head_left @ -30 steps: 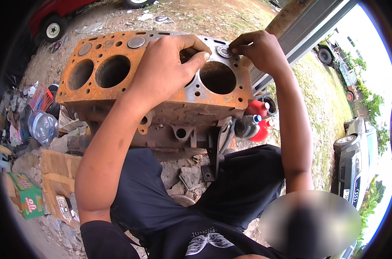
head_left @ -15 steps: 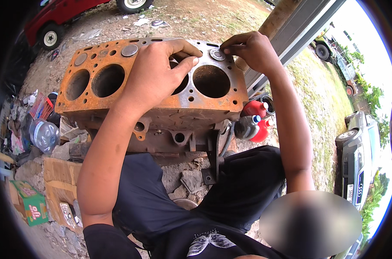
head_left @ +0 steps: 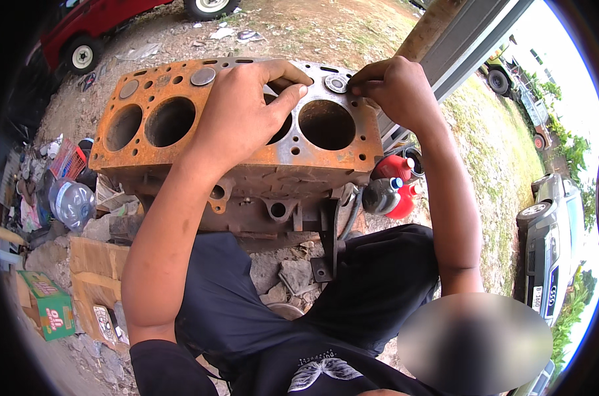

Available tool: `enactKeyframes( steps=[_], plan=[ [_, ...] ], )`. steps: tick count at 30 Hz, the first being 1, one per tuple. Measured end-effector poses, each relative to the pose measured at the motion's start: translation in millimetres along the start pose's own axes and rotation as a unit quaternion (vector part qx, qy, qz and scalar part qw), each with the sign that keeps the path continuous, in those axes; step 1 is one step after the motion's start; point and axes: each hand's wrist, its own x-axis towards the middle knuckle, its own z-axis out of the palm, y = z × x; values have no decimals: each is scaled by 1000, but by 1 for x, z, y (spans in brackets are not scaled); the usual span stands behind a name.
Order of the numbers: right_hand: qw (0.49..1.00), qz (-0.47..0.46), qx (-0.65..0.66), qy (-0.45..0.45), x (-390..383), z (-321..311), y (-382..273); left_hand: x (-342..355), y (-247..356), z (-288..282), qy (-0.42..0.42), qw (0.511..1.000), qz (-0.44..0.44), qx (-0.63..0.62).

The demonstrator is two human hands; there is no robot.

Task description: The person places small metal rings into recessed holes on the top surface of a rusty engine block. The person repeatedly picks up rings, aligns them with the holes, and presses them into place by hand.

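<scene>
While capped plastic bottles (head_left: 382, 196), contents unclear, sit beside the engine block (head_left: 162, 156), a ringed metal disc (head_left: 336, 83) lies atop it between left hand (head_left: 256, 99) and right hand (head_left: 400, 92), both narrowed; whether they grip anything, I cannot tell.

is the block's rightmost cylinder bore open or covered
Open: the rightmost bore shows its full rim and dark hollow, below the disc beside the right hand.

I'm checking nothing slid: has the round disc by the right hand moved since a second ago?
No, not visibly: against the rightmost cylinder bore, the round disc keeps its place just beyond it.
</scene>
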Motion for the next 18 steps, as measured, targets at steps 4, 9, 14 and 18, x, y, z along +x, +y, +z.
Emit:
enactKeyframes(
  steps=[4, 9, 14, 18],
  plan=[
    [998, 61, -19, 28, -2, 8, -9, 1, -2, -3, -1, 1000, -8, -7],
    [993, 106, 7, 55, -6, 10, -7, 3, -3, -3, 1, 1000, 8, -15],
    [994, 98, -28, 40, -11, 8, -20, 6, -8, -7, 3, 1000, 13, -10],
    [992, 120, -33, 36, -12, 9, -29, 5, -10, -5, 14, 1000, 18, -8]
  ],
)
